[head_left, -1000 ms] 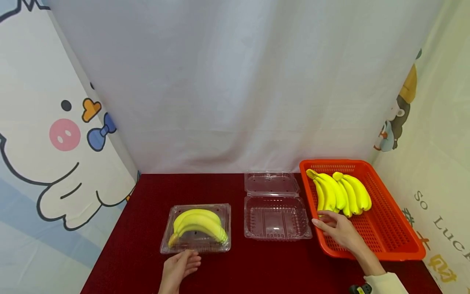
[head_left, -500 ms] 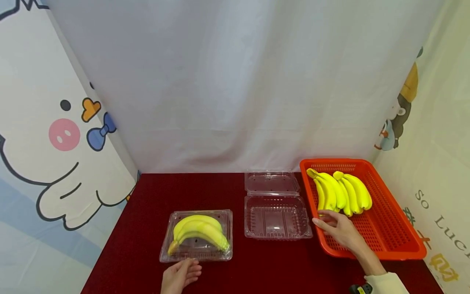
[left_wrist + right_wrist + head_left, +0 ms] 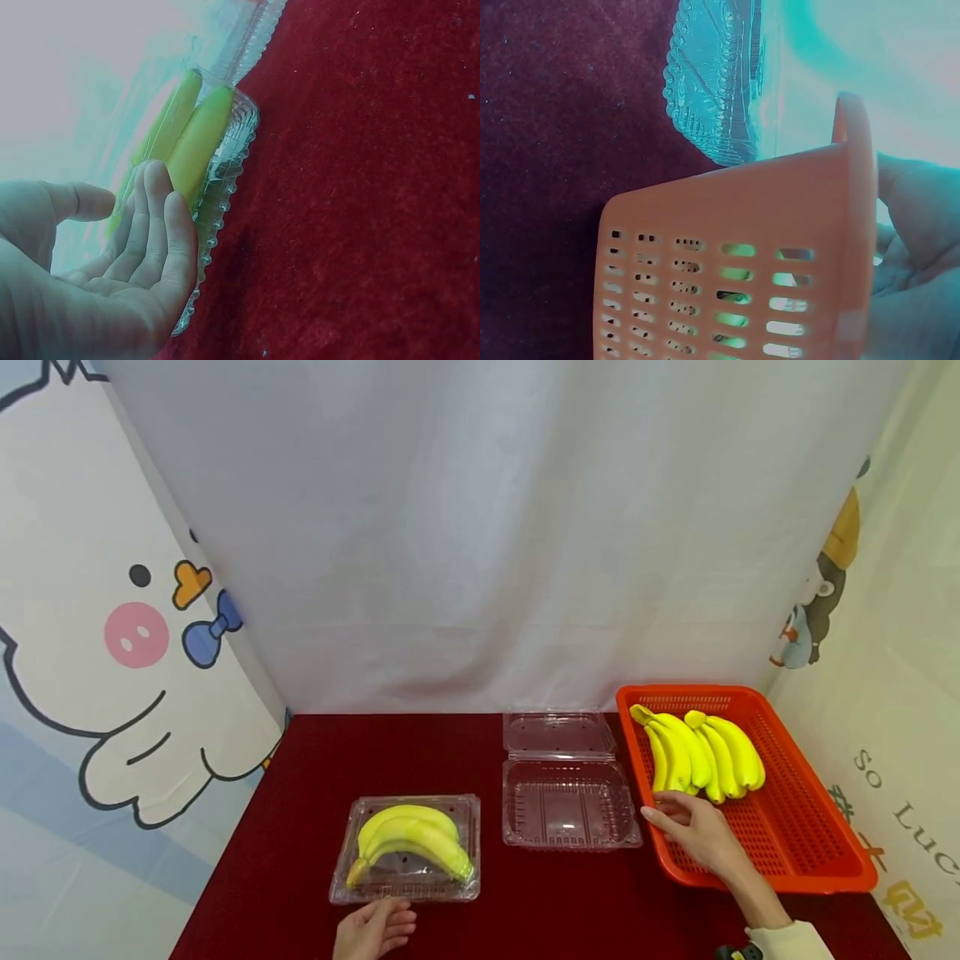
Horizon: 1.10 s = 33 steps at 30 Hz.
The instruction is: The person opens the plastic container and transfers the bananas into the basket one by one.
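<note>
In the head view, a closed clear plastic clamshell [image 3: 468, 814] at the left holds a bunch of bananas [image 3: 408, 835]. My left hand [image 3: 375, 929] is at its front edge; the left wrist view shows the fingers [image 3: 180, 232] extended by its ridged side and the thumb standing apart from them. My right hand [image 3: 697, 829] rests at the left rim of a red plastic basket [image 3: 795, 827], fingers loosely bent. Just beyond its fingertips, two bunches of bananas [image 3: 678, 752] lie side by side in the basket. The basket wall hides part of this hand in the right wrist view.
Between the hands, a second clear clamshell [image 3: 567, 806] stands with its lid [image 3: 558, 732] folded back, close to the basket. A dark red cloth [image 3: 525, 910] covers the table. White curtain [image 3: 465, 543] hangs behind, with printed cloth on both sides.
The filled clamshell has slid toward me, and my left hand has drawn back with it. My right hand has stayed at the basket rim.
</note>
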Motion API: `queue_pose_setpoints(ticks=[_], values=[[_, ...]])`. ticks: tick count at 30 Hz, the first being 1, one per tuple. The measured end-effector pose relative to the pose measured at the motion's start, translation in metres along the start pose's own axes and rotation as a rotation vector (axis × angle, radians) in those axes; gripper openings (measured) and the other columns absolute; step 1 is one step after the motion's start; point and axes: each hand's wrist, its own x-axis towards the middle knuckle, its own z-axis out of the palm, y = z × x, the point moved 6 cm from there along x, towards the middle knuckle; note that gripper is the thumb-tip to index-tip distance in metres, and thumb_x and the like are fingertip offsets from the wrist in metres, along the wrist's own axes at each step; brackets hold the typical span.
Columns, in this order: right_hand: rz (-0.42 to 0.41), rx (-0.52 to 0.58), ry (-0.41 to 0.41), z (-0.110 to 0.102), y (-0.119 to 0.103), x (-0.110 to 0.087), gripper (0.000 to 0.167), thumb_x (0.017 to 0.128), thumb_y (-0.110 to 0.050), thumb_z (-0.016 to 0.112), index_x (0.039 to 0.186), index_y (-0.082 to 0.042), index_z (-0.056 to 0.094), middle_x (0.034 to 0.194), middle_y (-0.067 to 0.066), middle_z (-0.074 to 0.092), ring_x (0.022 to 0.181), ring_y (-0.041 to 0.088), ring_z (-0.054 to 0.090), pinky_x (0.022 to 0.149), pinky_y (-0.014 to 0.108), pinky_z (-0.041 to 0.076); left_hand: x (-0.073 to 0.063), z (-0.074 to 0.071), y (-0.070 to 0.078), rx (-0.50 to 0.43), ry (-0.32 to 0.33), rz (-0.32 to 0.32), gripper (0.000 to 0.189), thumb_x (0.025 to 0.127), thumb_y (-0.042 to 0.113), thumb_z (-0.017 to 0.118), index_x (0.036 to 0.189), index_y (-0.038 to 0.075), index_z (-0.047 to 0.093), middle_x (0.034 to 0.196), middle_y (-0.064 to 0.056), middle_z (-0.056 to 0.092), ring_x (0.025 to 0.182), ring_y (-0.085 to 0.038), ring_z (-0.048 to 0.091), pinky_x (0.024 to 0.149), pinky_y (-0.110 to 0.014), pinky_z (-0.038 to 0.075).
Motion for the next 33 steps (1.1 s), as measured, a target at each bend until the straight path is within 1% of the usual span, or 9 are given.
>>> queue_pose_setpoints(ticks=[3, 6, 11, 13, 16, 22, 26, 30, 33], values=[[-0.026, -0.024, 0.016, -0.002, -0.003, -0.001, 0.062, 0.101, -0.039, 0.067, 0.135, 0.012, 0.057, 0.119, 0.027, 0.068, 0.097, 0.031, 0.071, 0.072, 0.035, 0.061, -0.001, 0.001, 0.001, 0.007, -0.015, -0.006, 0.035, 0.106, 0.017, 0.051, 0.109, -0.012, 0.071, 0.081, -0.004, 0.075, 0.072, -0.014, 0.072, 0.069, -0.031, 0.062], [-0.062, -0.050, 0.041, -0.003, -0.008, -0.002, 0.056, 0.100, -0.034, 0.069, 0.131, 0.012, 0.060, 0.116, 0.025, 0.069, 0.096, 0.032, 0.071, 0.072, 0.036, 0.061, -0.001, 0.001, 0.001, 0.013, -0.019, -0.011, 0.036, 0.106, 0.018, 0.051, 0.109, -0.012, 0.071, 0.081, -0.003, 0.075, 0.072, -0.014, 0.072, 0.069, -0.030, 0.062], [-0.142, -0.102, 0.127, -0.006, -0.022, -0.005, 0.041, 0.097, -0.021, 0.074, 0.123, 0.009, 0.066, 0.112, 0.024, 0.070, 0.092, 0.032, 0.071, 0.070, 0.037, 0.060, -0.002, 0.000, 0.000, 0.012, -0.004, -0.023, 0.036, 0.106, 0.023, 0.055, 0.105, -0.009, 0.073, 0.080, -0.003, 0.074, 0.072, -0.013, 0.072, 0.068, -0.030, 0.062], [-0.162, -0.108, 0.160, -0.007, -0.028, -0.007, 0.035, 0.096, -0.018, 0.075, 0.120, 0.007, 0.068, 0.110, 0.022, 0.071, 0.090, 0.031, 0.071, 0.068, 0.035, 0.059, -0.003, -0.002, 0.000, 0.011, 0.011, -0.023, 0.036, 0.105, 0.024, 0.058, 0.102, -0.008, 0.073, 0.079, -0.003, 0.073, 0.071, -0.013, 0.071, 0.067, -0.031, 0.062], [-0.171, -0.096, 0.186, -0.006, -0.035, -0.010, 0.030, 0.095, -0.015, 0.075, 0.118, 0.004, 0.070, 0.109, 0.020, 0.073, 0.091, 0.030, 0.071, 0.066, 0.031, 0.057, -0.005, -0.004, 0.000, 0.013, 0.037, -0.017, 0.035, 0.104, 0.025, 0.060, 0.098, -0.007, 0.074, 0.078, -0.003, 0.072, 0.069, -0.013, 0.070, 0.066, -0.030, 0.061], [-0.173, -0.078, 0.192, 0.003, -0.043, -0.013, 0.029, 0.097, -0.016, 0.074, 0.119, 0.002, 0.070, 0.106, 0.014, 0.074, 0.090, 0.027, 0.072, 0.069, 0.030, 0.058, -0.008, -0.007, 0.000, 0.020, 0.081, -0.009, 0.038, 0.104, 0.029, 0.061, 0.093, -0.005, 0.074, 0.075, -0.003, 0.071, 0.067, -0.014, 0.070, 0.063, -0.031, 0.061], [-0.193, -0.065, 0.228, 0.008, -0.048, -0.016, 0.025, 0.097, -0.015, 0.074, 0.116, 0.000, 0.071, 0.102, 0.011, 0.075, 0.087, 0.025, 0.072, 0.069, 0.028, 0.057, -0.009, -0.010, 0.001, 0.040, 0.115, 0.005, 0.040, 0.104, 0.032, 0.061, 0.091, -0.004, 0.074, 0.074, -0.003, 0.071, 0.066, -0.015, 0.070, 0.062, -0.032, 0.061], [-0.226, -0.037, 0.248, 0.015, -0.053, -0.020, 0.020, 0.097, -0.014, 0.074, 0.113, -0.003, 0.072, 0.099, 0.009, 0.076, 0.085, 0.024, 0.073, 0.067, 0.026, 0.056, -0.010, -0.015, 0.003, 0.066, 0.149, 0.032, 0.038, 0.103, 0.031, 0.063, 0.091, -0.004, 0.074, 0.075, -0.003, 0.071, 0.066, -0.015, 0.069, 0.061, -0.032, 0.061], [-0.242, -0.019, 0.245, 0.023, -0.057, -0.023, 0.019, 0.097, -0.013, 0.073, 0.113, -0.003, 0.073, 0.098, 0.008, 0.076, 0.085, 0.023, 0.073, 0.067, 0.026, 0.057, -0.010, -0.018, 0.006, 0.061, 0.170, 0.048, 0.037, 0.103, 0.029, 0.063, 0.091, -0.004, 0.074, 0.074, -0.003, 0.071, 0.066, -0.015, 0.069, 0.061, -0.031, 0.060]])
